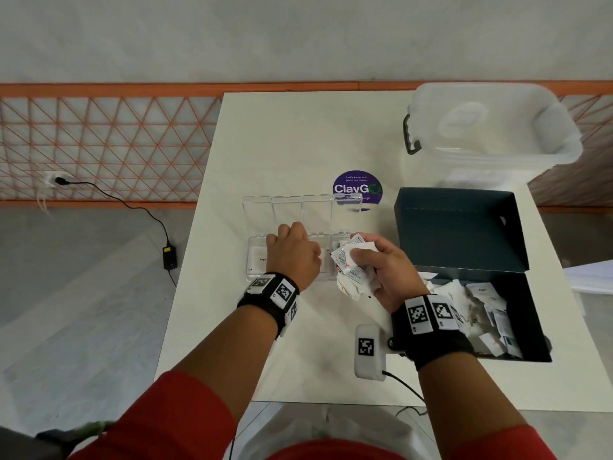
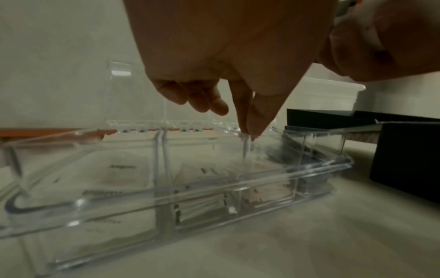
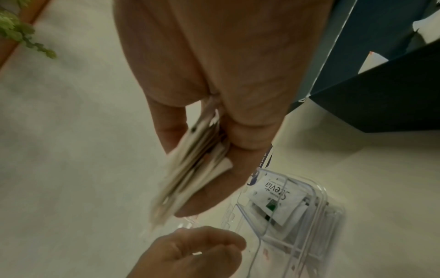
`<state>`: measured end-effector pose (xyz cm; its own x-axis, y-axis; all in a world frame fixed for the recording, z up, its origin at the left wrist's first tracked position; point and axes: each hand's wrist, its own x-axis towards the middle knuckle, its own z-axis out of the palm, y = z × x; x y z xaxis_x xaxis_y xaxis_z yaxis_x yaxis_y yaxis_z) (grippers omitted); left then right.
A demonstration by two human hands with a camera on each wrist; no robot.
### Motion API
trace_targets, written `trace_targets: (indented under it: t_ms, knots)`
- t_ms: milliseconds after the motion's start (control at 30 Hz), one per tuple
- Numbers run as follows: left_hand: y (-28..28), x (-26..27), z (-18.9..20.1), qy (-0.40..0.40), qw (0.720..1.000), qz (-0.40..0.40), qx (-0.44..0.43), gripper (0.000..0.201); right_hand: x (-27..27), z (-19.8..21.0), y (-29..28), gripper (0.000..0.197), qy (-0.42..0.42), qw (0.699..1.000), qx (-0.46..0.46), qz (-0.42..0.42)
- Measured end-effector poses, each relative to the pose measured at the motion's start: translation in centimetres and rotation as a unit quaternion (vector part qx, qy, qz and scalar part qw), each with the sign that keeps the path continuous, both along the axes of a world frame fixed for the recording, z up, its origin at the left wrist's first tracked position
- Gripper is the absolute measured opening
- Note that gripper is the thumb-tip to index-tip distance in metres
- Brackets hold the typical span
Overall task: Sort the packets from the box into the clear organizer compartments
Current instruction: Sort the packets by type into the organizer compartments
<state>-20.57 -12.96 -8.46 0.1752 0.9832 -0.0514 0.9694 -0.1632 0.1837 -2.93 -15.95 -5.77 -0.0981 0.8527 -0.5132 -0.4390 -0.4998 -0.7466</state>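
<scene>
The clear organizer (image 1: 285, 209) lies open mid-table, its lid tipped back, with white packets lying in its compartments (image 2: 214, 180). A Stevia packet (image 3: 276, 193) lies in the right end compartment. My left hand (image 1: 292, 252) hovers over the middle compartments, thumb and forefinger tips together (image 2: 248, 129) at a divider, and I see nothing between them. My right hand (image 1: 381, 267) grips a bunch of white packets (image 1: 351, 270) just right of the organizer, fanned edge-on in the right wrist view (image 3: 190, 178). At the right stands the open dark box (image 1: 457, 227) with several loose packets (image 1: 487, 307).
A lidded translucent plastic bin (image 1: 491, 127) stands at the table's far right. A purple round sticker (image 1: 356, 187) lies behind the organizer. A white tagged device (image 1: 368, 351) with a cable sits near the front edge. A charger (image 1: 169, 257) lies on the floor at left.
</scene>
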Motion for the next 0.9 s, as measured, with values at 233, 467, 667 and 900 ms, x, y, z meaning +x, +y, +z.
trace_targets:
  t_ms: [233,467,667,900]
  knots:
    - [0.1,-0.5,2.2,-0.204,0.975,0.028,-0.080,0.022,-0.5,0.1,-0.1,0.020,-0.018,1.000,0.002,0.008]
    - [-0.2,-0.9,5.8,-0.493,0.848,0.044,-0.186,0.023,-1.3,0.8,0.2,0.010,-0.010,1.000,0.009,0.022]
    - [-0.3,-1.1,5.5,-0.514,0.833,0.102,-0.180,0.016,-1.4,1.0,0.2,0.023,0.016,0.999,0.007,0.042]
    - [-0.6,-1.0,5.4,-0.544,0.797,0.116,-0.236,0.015,-1.2,0.7,0.3,0.026,0.016,1.000,0.011,0.015]
